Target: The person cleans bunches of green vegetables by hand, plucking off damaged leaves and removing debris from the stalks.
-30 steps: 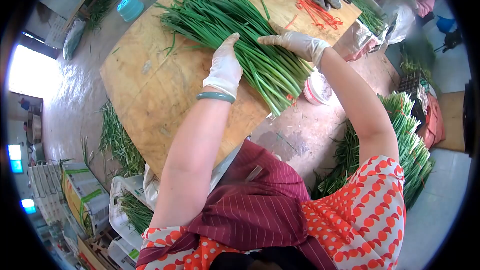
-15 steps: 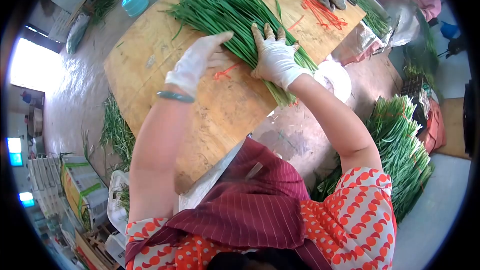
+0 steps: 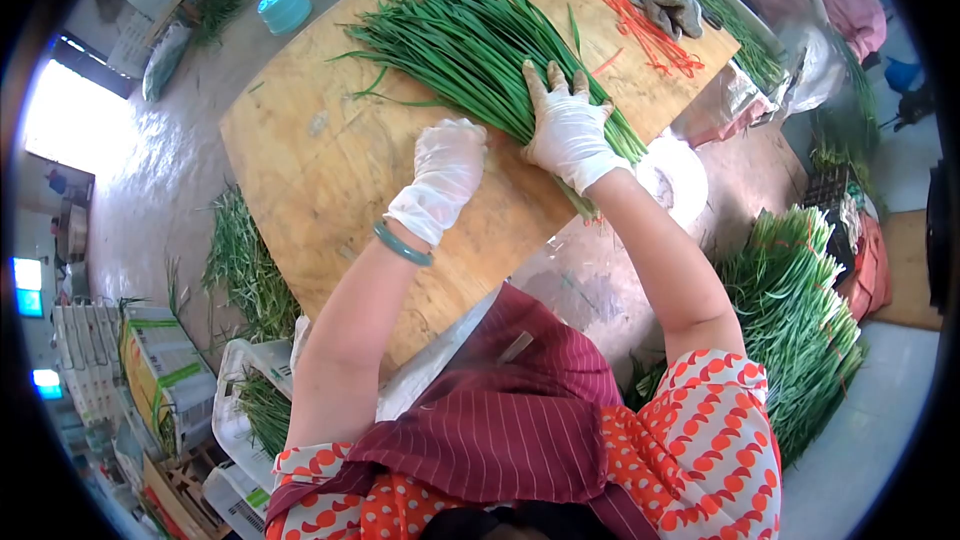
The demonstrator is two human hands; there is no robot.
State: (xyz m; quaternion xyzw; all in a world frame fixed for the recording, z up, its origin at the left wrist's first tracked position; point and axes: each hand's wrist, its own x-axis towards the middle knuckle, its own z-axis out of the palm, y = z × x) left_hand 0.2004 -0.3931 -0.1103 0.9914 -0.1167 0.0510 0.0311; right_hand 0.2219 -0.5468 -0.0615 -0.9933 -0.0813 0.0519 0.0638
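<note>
A thick bundle of garlic chives (image 3: pixel 465 50) lies slantwise on the wooden board (image 3: pixel 310 190), leaves to the upper left, cut ends to the lower right. My right hand (image 3: pixel 572 135), in a thin white glove, rests on the stem part with its fingers spread. Just below the leaves, my left hand (image 3: pixel 450 170) is gloved too and closed into a fist on the board. What it holds, if anything, is hidden. Orange ties (image 3: pixel 640 25) lie loose at the board's upper right.
Grey work gloves (image 3: pixel 665 8) lie by the ties. A white round object (image 3: pixel 678 180) stands beside the board's right edge. Stacked chive bundles (image 3: pixel 790 320) are at the lower right. Loose greens (image 3: pixel 240 260) and a white crate (image 3: pixel 225 410) are at the left. A blue basket (image 3: pixel 285 8) sits beyond.
My left hand has left the chives, moved down toward me and closed where an orange tie lay; that tie no longer shows. My right hand stays spread on the stems.
</note>
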